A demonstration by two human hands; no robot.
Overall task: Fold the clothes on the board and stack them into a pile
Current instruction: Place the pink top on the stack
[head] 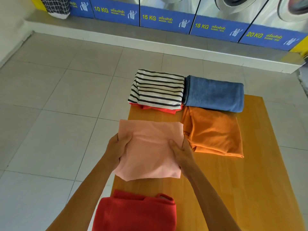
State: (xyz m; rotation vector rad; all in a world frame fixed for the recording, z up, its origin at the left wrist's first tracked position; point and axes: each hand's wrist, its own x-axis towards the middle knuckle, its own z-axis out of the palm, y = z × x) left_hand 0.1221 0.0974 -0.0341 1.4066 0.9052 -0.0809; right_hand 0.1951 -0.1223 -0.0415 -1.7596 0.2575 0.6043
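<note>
A folded pale pink garment (150,147) is held above the wooden board (233,180). My left hand (116,149) grips its left edge and my right hand (180,152) grips its right edge. At the board's far left, a folded black-and-white striped top (158,87) lies on a folded coral-red piece (160,108). Beside it on the right rests a folded blue towel (215,94). A folded orange garment (215,132) lies in front of the towel. A folded red garment (136,212) sits at the near left of the board.
The board stands over a grey tiled floor (50,105). A raised step runs along the back, with washing machines (166,12) on it bearing blue labels. A checked laundry bag (55,6) stands at the back left.
</note>
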